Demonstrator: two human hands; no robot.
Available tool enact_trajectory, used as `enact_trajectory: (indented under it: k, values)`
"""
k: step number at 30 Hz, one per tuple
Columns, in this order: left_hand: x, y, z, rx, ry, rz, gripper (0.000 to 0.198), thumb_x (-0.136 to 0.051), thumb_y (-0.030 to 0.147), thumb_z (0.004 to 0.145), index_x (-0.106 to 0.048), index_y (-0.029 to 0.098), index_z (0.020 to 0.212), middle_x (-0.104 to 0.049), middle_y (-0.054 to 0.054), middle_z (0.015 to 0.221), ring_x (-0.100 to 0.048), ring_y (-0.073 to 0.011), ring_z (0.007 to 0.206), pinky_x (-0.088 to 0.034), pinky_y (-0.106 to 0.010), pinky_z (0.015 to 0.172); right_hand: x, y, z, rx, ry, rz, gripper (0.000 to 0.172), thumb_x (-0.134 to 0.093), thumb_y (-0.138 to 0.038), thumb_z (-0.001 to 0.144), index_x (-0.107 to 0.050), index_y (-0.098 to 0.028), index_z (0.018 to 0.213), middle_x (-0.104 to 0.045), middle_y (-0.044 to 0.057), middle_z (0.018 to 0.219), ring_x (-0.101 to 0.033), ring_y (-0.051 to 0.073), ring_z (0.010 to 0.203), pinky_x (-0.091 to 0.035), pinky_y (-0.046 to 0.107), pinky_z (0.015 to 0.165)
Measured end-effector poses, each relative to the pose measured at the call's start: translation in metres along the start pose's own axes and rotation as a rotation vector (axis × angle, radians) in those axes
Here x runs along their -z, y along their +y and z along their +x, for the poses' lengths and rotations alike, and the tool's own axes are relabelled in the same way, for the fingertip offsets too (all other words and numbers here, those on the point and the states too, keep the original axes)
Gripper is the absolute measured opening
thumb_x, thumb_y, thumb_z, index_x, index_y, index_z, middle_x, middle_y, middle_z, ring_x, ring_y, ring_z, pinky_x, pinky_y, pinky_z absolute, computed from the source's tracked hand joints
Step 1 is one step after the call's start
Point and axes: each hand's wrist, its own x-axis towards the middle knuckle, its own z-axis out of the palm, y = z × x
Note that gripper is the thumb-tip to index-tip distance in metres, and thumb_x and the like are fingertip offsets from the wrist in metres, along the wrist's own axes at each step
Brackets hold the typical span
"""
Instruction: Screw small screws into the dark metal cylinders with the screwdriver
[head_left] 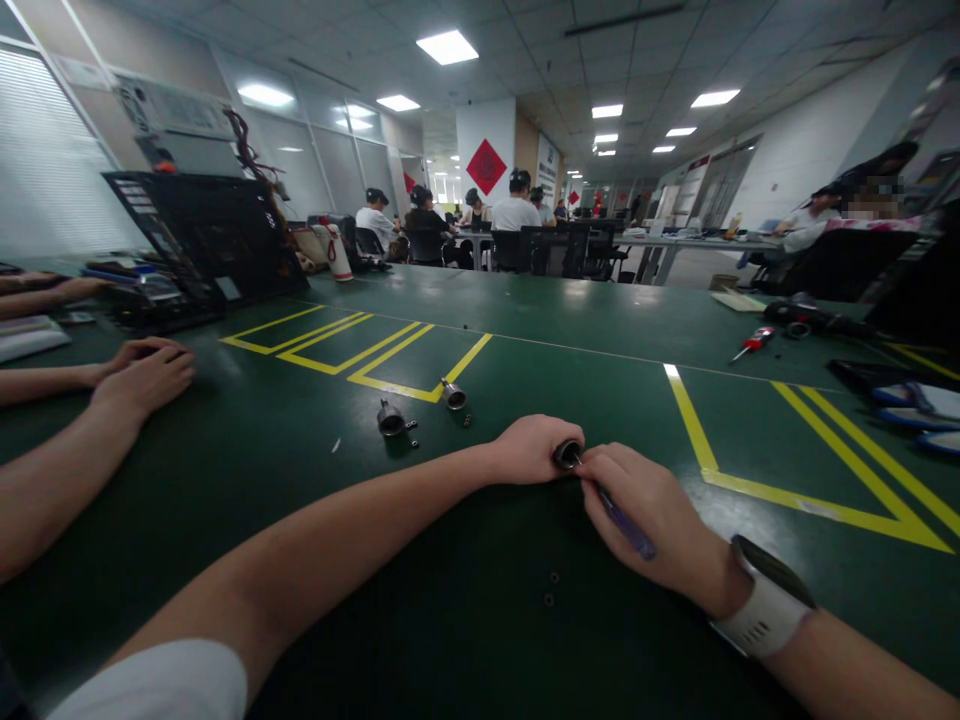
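My left hand [534,449] is closed around a dark metal cup-shaped part [567,453], its open mouth turned toward my right hand. Pinched in my right hand [649,505] is a slim tool with a translucent purple handle [628,528], which looks like a small screwdriver. Its thin metal shaft points into the cup's mouth; the tip is hidden. Two similar metal cups with stems, one [390,419] left of the other [453,394], lie on the green table beyond my left forearm. Small ring-like pieces [413,425] are beside them, and two more rings [551,589] lie nearer me.
Another person's hands [146,375] rest on the table at left, near a black computer case [206,235]. Yellow tape [705,440] marks the tabletop. A red-handled screwdriver [754,343] and blue-edged items [919,412] lie at right. Several people sit farther back.
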Motion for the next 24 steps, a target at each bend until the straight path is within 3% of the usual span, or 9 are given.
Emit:
enact_trajectory:
  k: [8,14,18,24]
  values:
    - [0.001,0.0,-0.001,-0.127,0.008,-0.002,0.017,-0.058,0.033,0.081,-0.056,0.017,0.078,-0.057,0.001,0.072,-0.053,-0.0124,0.069,-0.037,-0.024,0.066,0.006,0.002,0.007,-0.268,0.14,0.242,0.013,-0.053,-0.023,0.076,-0.06,-0.019,0.066,-0.063,0.004,0.066,-0.058,0.019,0.062,-0.044,0.035,0.059]
    - [0.001,0.0,0.0,-0.1,-0.01,-0.026,0.016,-0.058,0.03,0.081,-0.053,0.016,0.076,-0.055,0.002,0.071,-0.051,-0.0119,0.069,-0.036,-0.023,0.066,-0.001,0.013,0.01,-0.429,0.243,0.557,0.012,-0.05,-0.026,0.073,-0.057,-0.017,0.069,-0.068,0.008,0.068,-0.062,0.019,0.058,-0.051,0.037,0.059]
    - [0.001,0.0,0.001,-0.092,0.004,-0.043,0.016,-0.059,0.029,0.08,-0.052,0.016,0.074,-0.054,0.002,0.07,-0.05,-0.0108,0.065,-0.035,-0.022,0.062,-0.002,0.01,0.01,-0.446,0.28,0.592,0.014,-0.049,-0.028,0.073,-0.056,-0.018,0.067,-0.067,0.007,0.066,-0.061,0.019,0.057,-0.05,0.037,0.059]
    - [0.001,-0.001,0.0,-0.104,0.022,-0.007,0.016,-0.059,0.032,0.08,-0.055,0.016,0.08,-0.056,0.001,0.072,-0.052,-0.0127,0.069,-0.037,-0.023,0.064,-0.001,-0.003,0.003,-0.358,0.247,0.424,0.003,-0.065,-0.021,0.068,-0.067,-0.02,0.067,-0.063,0.001,0.067,-0.056,0.018,0.066,-0.039,0.032,0.062]
